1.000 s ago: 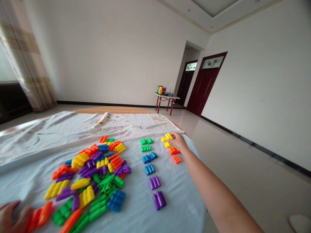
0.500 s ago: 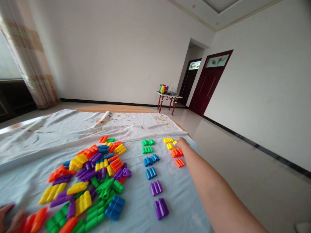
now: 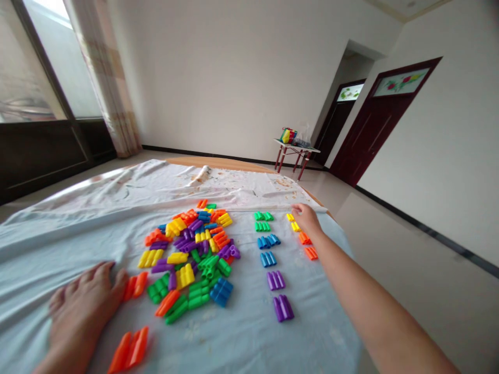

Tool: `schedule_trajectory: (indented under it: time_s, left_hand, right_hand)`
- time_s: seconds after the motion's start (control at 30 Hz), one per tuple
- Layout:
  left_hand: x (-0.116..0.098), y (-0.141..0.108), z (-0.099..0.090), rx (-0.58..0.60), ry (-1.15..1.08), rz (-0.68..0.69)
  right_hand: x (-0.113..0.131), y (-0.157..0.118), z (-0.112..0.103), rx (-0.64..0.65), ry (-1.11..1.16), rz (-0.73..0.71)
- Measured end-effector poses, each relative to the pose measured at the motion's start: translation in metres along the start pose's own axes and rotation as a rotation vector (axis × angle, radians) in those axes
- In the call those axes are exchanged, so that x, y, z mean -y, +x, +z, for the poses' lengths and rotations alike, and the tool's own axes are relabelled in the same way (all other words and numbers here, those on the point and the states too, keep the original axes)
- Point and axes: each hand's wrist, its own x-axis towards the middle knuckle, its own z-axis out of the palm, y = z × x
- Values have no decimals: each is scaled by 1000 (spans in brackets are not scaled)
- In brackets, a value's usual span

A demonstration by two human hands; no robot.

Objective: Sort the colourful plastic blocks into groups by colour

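Observation:
My left hand (image 3: 88,296) lies flat on the cloth with fingers spread, its thumb beside an orange three-tube plastic block (image 3: 135,286). Another orange block (image 3: 129,349) lies closer to me. At the far right, my right hand (image 3: 307,219) has its fingers curled together beside a yellow block (image 3: 290,217). Whatever may be between those fingertips is hidden. A second yellow block (image 3: 296,227) and orange blocks (image 3: 304,238) continue that column, partly covered by my hand and arm. Left of it runs a column of green (image 3: 263,226), blue (image 3: 268,259) and purple blocks (image 3: 276,280).
A mixed heap of coloured blocks (image 3: 191,244) lies mid-table between my hands. The pale blue cloth (image 3: 241,337) has wrinkles, with a stained white cloth (image 3: 234,192) beyond. A small table (image 3: 298,147) with bags stands near the far doorway.
The view has swung left and down, bringing my left hand fully into sight. My right hand has shifted slightly to the far side of the yellow blocks.

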Motion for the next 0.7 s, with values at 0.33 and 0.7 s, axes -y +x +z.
schedule_trajectory:
  time_s: [0.33, 0.7]
  left_hand:
    - [-15, -14, -19, 2, -63, -7]
    - [-17, -13, -20, 0, -102, -12]
  right_hand:
    - [126, -174, 23, 433, 225, -670]
    - [125, -205, 33, 455, 202, -566]
